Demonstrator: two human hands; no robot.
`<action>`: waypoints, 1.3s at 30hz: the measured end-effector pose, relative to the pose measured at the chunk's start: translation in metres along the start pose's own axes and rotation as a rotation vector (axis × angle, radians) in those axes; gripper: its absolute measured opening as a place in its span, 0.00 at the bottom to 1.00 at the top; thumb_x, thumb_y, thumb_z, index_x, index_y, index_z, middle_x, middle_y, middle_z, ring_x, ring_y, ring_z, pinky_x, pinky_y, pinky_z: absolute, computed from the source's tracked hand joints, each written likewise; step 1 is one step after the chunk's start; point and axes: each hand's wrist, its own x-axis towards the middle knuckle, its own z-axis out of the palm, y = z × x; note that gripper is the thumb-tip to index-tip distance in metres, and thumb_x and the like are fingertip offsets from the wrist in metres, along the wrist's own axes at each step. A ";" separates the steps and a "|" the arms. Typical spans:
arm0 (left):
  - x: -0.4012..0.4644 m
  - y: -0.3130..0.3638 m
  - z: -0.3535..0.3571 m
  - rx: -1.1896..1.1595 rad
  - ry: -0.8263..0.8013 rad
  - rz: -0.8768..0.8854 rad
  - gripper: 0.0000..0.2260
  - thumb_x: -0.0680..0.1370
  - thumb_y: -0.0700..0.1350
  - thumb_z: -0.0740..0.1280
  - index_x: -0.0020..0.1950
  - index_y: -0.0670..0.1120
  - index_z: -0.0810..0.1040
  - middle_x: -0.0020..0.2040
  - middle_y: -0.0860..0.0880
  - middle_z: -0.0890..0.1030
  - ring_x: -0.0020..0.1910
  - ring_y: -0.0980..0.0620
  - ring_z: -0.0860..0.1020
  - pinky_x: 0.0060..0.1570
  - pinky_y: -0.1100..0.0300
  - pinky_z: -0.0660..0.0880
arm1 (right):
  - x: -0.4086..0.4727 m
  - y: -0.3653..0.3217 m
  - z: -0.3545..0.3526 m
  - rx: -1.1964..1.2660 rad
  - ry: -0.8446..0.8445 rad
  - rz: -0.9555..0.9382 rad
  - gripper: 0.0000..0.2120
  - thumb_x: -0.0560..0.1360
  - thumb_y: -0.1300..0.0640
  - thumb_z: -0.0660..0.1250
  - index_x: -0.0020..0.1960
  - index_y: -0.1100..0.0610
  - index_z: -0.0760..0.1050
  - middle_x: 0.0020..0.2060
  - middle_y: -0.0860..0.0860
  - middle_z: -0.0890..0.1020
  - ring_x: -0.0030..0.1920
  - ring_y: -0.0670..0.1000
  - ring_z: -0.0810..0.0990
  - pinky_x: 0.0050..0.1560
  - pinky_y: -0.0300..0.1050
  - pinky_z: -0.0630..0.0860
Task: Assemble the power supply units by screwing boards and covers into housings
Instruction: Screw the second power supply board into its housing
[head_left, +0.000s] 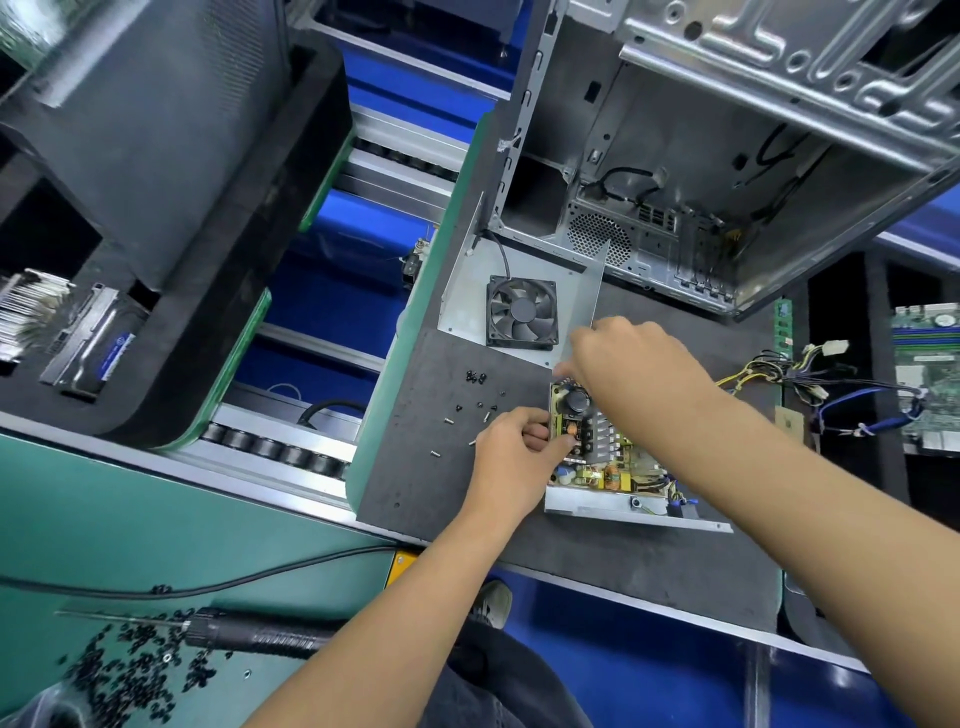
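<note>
A power supply circuit board (605, 460) with capacitors and coils lies in an open metal housing (623, 512) on a dark foam pad (415, 415). My left hand (517, 447) grips the board's left edge with its fingertips. My right hand (631, 364) reaches over the board's far end, fingers curled down on it; what is under them is hidden. A metal cover with a black fan (522, 312) lies just beyond. Several loose screws (475, 402) are scattered on the pad to the left of the board.
An open computer case (727, 156) stands at the back right. A wire bundle (810, 384) and a motherboard (930, 384) lie to the right. An electric screwdriver (249, 631) and a pile of black screws (130, 670) rest on the green bench at the lower left.
</note>
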 end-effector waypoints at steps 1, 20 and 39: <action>0.000 0.000 0.000 -0.002 -0.006 -0.004 0.12 0.74 0.44 0.76 0.55 0.46 0.81 0.42 0.53 0.78 0.38 0.59 0.75 0.41 0.73 0.75 | 0.000 0.002 0.000 0.072 -0.006 -0.019 0.08 0.81 0.55 0.63 0.57 0.58 0.69 0.53 0.57 0.71 0.45 0.60 0.77 0.42 0.51 0.74; -0.006 -0.001 -0.019 -0.391 -0.034 -0.231 0.03 0.81 0.41 0.68 0.49 0.42 0.80 0.35 0.47 0.84 0.32 0.54 0.82 0.33 0.65 0.78 | -0.004 0.018 0.008 0.058 0.069 0.118 0.19 0.81 0.41 0.58 0.53 0.58 0.73 0.48 0.58 0.76 0.50 0.63 0.78 0.41 0.49 0.67; -0.008 0.000 -0.020 -0.543 -0.045 -0.291 0.06 0.81 0.34 0.65 0.52 0.41 0.82 0.39 0.46 0.85 0.39 0.52 0.84 0.42 0.64 0.80 | -0.011 0.011 0.011 -0.041 0.130 0.034 0.17 0.81 0.41 0.59 0.52 0.56 0.65 0.47 0.54 0.77 0.47 0.62 0.80 0.35 0.49 0.66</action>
